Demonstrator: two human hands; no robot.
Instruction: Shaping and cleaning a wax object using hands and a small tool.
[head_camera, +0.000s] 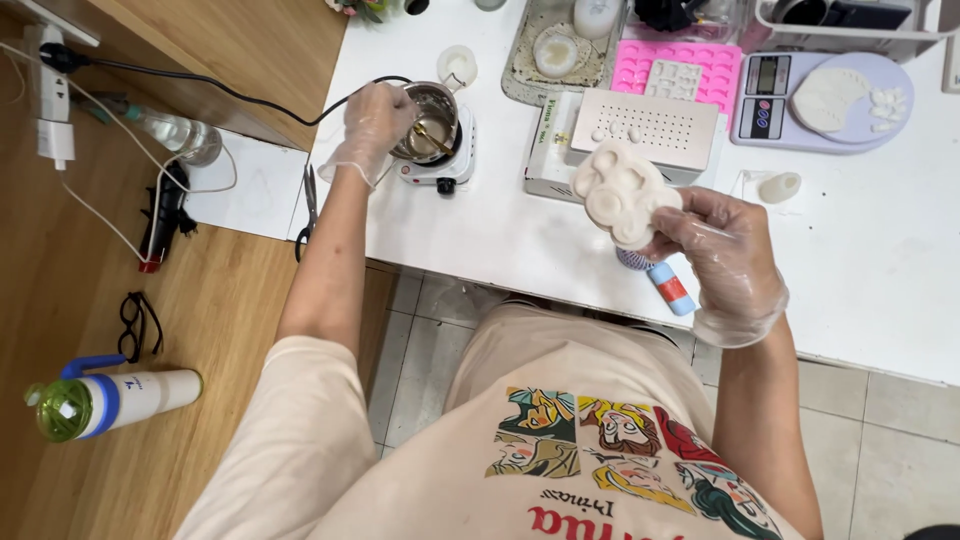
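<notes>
Nearest the camera, the right hand (722, 262), in a thin clear glove, is closed around the lower edge of a white paw-shaped mould (622, 192), fingers curled and thumb pressed to its side, holding it tilted above the near edge of the white counter (880, 290). Just below the mould, partly hidden by the hand, a small tube with a blue and red label (668, 286) lies on the counter at its edge. Beyond the mould sits a white perforated box (655, 128), almost touching the mould's upper edge in this view. To the right of the mould a small whitish lump (779, 186) lies on the counter.

Well to the left of the mould, the gloved left hand (377, 128) is wrapped around the side of a small metal pot (430, 122), fingers bent against its wall. The pot stands on a small white electric hot plate (436, 166), and a thin stick rests inside it. Scissors (308, 208) lie left of the hot plate.

Farther back from the mould are a pink silicone tray (680, 66), a grey tray (555, 55) with a round white piece, and to the right a digital scale (830, 100) carrying white shapes.
</notes>
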